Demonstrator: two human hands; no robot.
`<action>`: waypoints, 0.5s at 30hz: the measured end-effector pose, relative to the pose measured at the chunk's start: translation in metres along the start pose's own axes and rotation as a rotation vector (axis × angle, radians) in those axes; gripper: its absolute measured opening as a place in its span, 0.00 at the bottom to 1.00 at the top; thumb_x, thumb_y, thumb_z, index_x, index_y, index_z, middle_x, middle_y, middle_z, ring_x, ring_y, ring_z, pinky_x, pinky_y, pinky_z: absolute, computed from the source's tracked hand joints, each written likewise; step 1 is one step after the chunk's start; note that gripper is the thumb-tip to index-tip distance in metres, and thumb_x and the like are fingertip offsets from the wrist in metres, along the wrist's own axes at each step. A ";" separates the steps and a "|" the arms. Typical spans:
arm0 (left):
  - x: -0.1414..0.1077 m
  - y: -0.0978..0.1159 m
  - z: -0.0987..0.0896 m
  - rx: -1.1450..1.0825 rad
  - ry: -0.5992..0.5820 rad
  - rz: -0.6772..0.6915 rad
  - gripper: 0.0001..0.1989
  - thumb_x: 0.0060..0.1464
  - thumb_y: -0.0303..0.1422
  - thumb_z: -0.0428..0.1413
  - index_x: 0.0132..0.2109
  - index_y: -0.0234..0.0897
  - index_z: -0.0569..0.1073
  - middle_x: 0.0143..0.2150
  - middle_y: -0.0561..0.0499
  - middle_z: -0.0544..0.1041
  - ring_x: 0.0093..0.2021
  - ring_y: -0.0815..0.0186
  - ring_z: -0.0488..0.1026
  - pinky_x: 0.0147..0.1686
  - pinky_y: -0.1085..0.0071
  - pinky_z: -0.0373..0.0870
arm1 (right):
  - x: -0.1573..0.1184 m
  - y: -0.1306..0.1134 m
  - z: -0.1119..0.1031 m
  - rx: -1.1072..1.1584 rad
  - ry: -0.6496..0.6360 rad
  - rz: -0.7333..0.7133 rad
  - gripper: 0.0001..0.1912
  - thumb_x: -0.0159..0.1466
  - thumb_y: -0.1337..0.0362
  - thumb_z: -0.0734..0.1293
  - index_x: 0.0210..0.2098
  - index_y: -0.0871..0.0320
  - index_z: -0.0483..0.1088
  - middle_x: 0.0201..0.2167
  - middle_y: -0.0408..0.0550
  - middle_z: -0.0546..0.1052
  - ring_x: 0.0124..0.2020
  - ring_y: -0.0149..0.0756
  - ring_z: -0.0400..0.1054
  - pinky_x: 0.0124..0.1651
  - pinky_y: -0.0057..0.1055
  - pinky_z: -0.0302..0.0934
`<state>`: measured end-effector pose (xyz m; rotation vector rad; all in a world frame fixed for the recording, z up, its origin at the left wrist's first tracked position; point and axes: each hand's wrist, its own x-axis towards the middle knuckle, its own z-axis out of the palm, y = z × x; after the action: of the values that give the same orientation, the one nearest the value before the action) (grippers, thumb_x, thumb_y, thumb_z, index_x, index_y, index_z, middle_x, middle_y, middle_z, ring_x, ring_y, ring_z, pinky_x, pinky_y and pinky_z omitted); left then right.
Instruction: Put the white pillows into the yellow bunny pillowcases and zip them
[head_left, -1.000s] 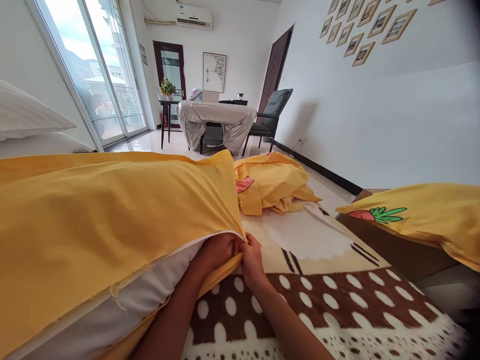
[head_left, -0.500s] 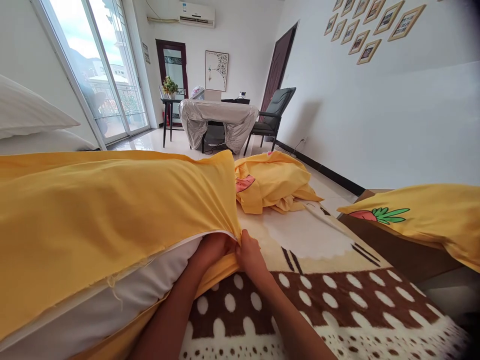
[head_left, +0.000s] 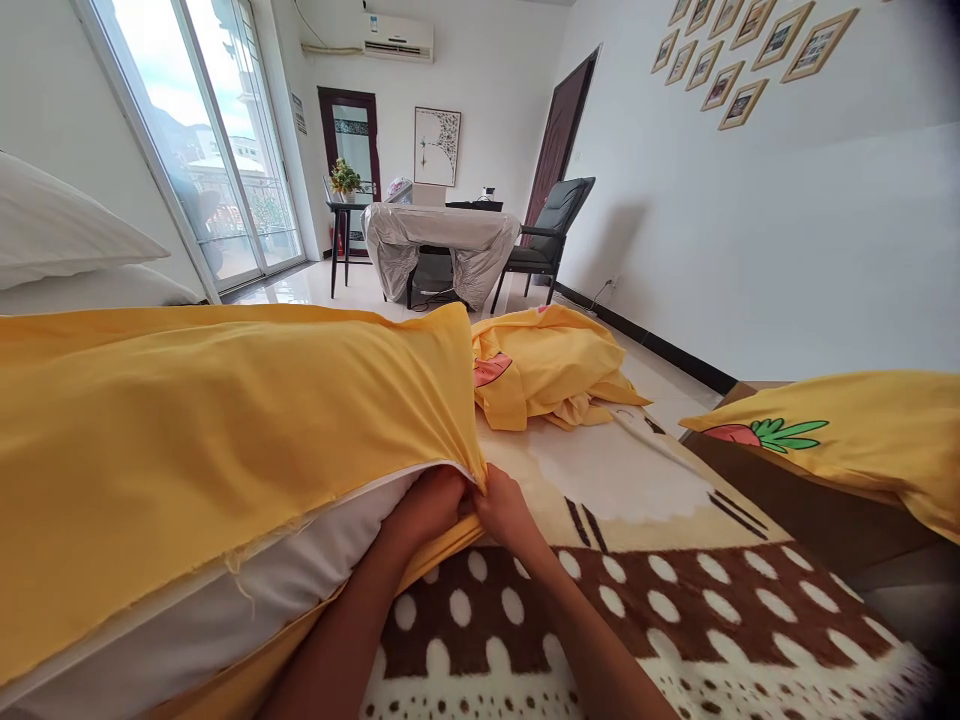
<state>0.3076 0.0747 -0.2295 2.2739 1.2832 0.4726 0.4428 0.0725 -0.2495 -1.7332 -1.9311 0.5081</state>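
Yellow cover (head_left: 255, 400) lies puffed out over the blanket, stretching from the hands toward nine and ten o'clock, twelve being straight ahead of the person. Its open edge gapes at eight o'clock, where white filling (head_left: 300, 565) shows between the two layers and frayed threads (head_left: 240, 575) dangle from the upper hem.

At the opening's near corner, the left hand (head_left: 442, 495) reaches partly inside with its fingers curled in; their tips are hidden, so whether they grip anything cannot be told. The right hand (head_left: 499, 500), just beside it at three o'clock, has its fingers closed, pinching the gathered edge of the cover.

A patterned blanket (head_left: 622, 470), cream with a brown band of white spots, spreads beneath from one o'clock round to six. Crumpled yellow cloth (head_left: 562, 360) sits on it at one o'clock. Toward three o'clock, a yellow carrot-print pillow (head_left: 870, 430) rests on a brown surface (head_left: 787, 490). White pillows (head_left: 67, 225) are stacked at ten o'clock.

Farther off, a draped table (head_left: 442, 225) stands near twelve, a black chair (head_left: 551, 225) just past it toward one, and a glass sliding door (head_left: 225, 170) between ten and eleven.
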 end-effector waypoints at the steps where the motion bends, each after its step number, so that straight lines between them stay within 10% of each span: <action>1: 0.000 0.000 0.000 0.010 0.009 0.008 0.09 0.50 0.26 0.49 0.38 0.36 0.71 0.44 0.45 0.75 0.45 0.58 0.69 0.46 0.66 0.64 | 0.000 0.000 -0.001 0.002 0.000 -0.001 0.10 0.54 0.75 0.59 0.33 0.59 0.66 0.33 0.50 0.76 0.34 0.36 0.67 0.33 0.26 0.51; 15: 0.000 -0.003 -0.001 -0.023 0.043 -0.051 0.03 0.45 0.26 0.50 0.28 0.36 0.67 0.32 0.50 0.72 0.35 0.62 0.67 0.38 0.69 0.63 | -0.008 -0.007 -0.007 -0.051 0.033 -0.001 0.08 0.56 0.76 0.57 0.32 0.60 0.64 0.30 0.51 0.74 0.32 0.37 0.65 0.33 0.28 0.48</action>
<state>0.3051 0.0767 -0.2302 2.2174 1.3462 0.5176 0.4418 0.0631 -0.2412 -1.7613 -1.9368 0.4306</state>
